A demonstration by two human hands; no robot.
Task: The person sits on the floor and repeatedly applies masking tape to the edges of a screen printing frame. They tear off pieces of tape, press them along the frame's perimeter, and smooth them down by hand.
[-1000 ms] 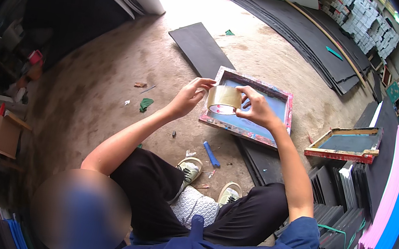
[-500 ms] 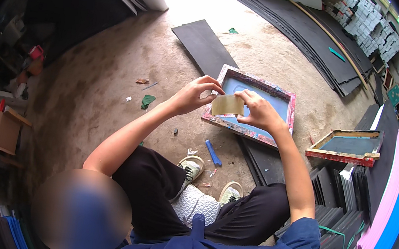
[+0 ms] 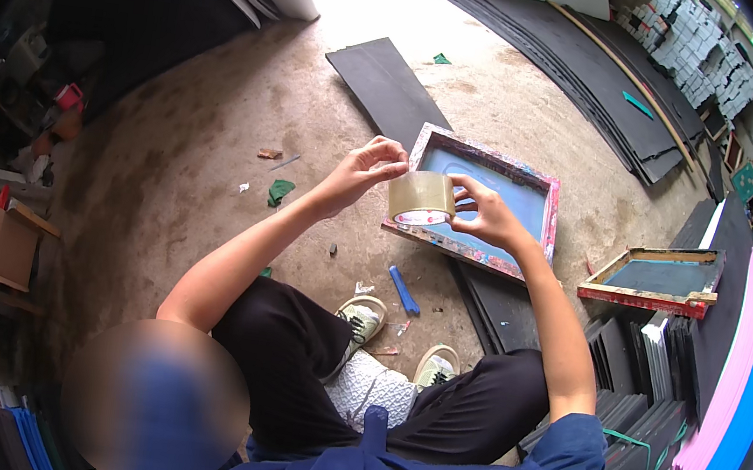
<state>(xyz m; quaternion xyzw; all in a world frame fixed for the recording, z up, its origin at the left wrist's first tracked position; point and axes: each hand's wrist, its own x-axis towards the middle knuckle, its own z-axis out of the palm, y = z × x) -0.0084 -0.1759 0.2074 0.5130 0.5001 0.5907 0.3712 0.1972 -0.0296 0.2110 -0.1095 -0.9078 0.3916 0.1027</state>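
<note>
Floor point(image 3: 168, 172) below, tape point(image 3: 422, 194) in right fingers point(image 3: 473, 189)

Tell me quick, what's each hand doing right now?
Left hand: fingers curled beside the tape roll; whether it grips any tape cannot be told.
Right hand: closed, holding the tape roll's right side.

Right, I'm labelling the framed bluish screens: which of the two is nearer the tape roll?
The multicoloured, paint-splattered frame with the paler panel, partly behind the tape roll; the other frame, with the darker panel, sits farther right.
</note>
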